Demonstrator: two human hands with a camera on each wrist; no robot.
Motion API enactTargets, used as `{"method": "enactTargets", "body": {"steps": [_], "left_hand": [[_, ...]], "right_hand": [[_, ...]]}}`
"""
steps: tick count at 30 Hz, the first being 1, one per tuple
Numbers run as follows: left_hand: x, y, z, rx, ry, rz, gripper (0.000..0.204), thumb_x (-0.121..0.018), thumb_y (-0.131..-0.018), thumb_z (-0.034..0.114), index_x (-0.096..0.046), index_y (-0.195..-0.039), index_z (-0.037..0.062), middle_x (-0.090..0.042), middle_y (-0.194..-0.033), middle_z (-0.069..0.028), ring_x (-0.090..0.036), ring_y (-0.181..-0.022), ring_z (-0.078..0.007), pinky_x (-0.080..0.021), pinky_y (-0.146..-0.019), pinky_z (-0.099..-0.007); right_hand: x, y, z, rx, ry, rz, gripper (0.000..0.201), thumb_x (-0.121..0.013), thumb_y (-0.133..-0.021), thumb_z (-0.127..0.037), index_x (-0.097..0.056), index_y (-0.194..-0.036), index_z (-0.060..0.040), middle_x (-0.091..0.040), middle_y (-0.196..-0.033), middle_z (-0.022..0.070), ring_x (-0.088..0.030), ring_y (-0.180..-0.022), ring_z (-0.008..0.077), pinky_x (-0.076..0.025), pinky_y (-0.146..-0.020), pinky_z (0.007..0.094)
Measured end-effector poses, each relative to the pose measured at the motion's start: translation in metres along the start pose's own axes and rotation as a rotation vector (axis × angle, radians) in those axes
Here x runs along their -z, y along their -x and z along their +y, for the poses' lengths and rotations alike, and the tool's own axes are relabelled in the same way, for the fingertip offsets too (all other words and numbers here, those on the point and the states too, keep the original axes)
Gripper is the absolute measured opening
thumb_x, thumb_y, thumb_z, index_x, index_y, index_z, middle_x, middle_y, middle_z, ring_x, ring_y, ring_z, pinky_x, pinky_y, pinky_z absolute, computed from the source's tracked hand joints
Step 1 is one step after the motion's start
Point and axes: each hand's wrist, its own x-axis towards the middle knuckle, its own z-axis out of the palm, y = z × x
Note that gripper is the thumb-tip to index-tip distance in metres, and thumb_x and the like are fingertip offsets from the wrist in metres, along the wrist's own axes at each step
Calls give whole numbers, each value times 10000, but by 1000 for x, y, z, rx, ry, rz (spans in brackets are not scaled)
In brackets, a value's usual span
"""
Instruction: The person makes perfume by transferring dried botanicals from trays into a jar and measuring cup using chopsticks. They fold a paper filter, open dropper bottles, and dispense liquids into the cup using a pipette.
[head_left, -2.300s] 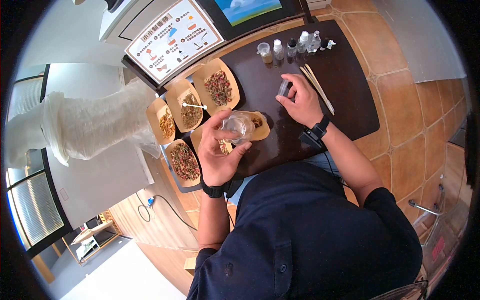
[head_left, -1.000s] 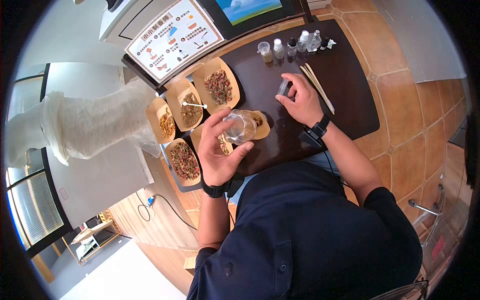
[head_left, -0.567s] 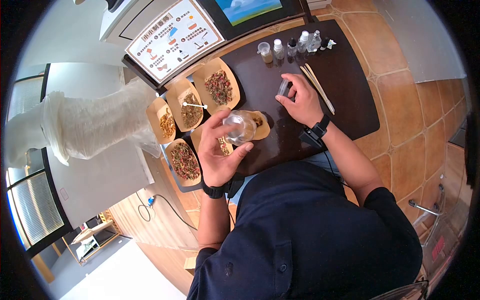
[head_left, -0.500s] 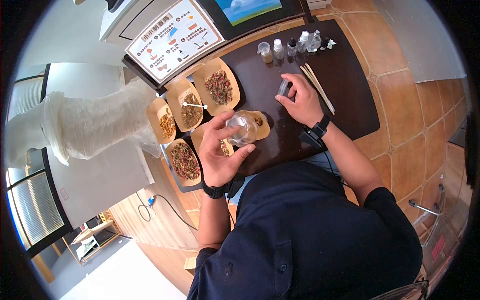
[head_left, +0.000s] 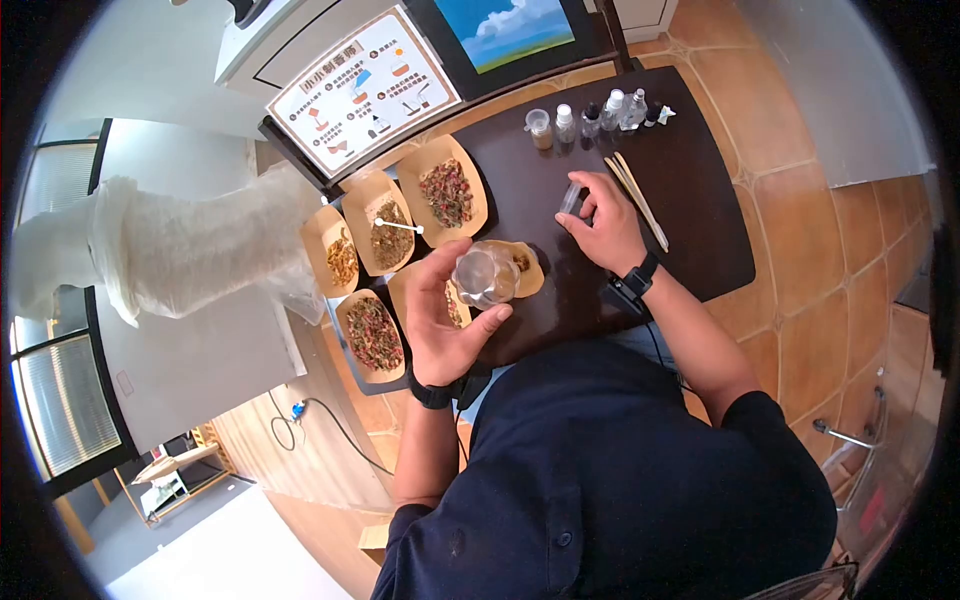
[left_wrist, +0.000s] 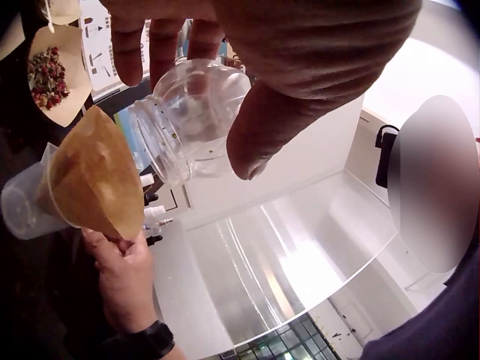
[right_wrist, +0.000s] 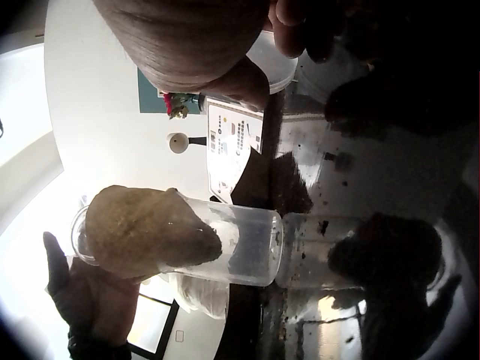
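My left hand (head_left: 445,325) grips a clear round jar (head_left: 487,276), thumb on one side and fingers on the other. The jar is tipped sideways, its mouth facing a brown paper filter cone (left_wrist: 105,169) close by; a few dark specks cling inside the jar. That cone sits in a clear plastic cup (right_wrist: 244,244) on the dark table, with dark bits inside the cone (head_left: 530,285). Across from it, my right hand (head_left: 612,230) pinches a small clear plastic container (head_left: 570,198) at the tabletop. Its contents are hidden by the fingers.
Several paper trays of dried flowers and herbs (head_left: 446,193) stand at the left, a white spoon (head_left: 400,226) across one. Several small bottles (head_left: 565,125) line the table's far side. Wooden sticks (head_left: 638,200) lie right of my right hand. A printed sign (head_left: 365,92) stands behind.
The head view has shifted, so the table sits lower in it. My left fingers, earlier across the jar, now show more along its left side. The right hand keeps its hold on the container.
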Motion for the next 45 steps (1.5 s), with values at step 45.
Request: {"method": "enactTargets", "body": {"steps": [45], "left_hand": [[7, 0, 21, -73, -206, 7, 710, -990, -772, 135, -642, -1387, 63, -661, -1496, -153, -631, -1391, -319, -490, -1164, -447]], "right_hand": [[-7, -1, 4, -63, 97, -85, 635, -927, -841, -123, -645, -1404, -42, -697, -1185, 83, -660, -772, 162, -562, -691, 324]]}}
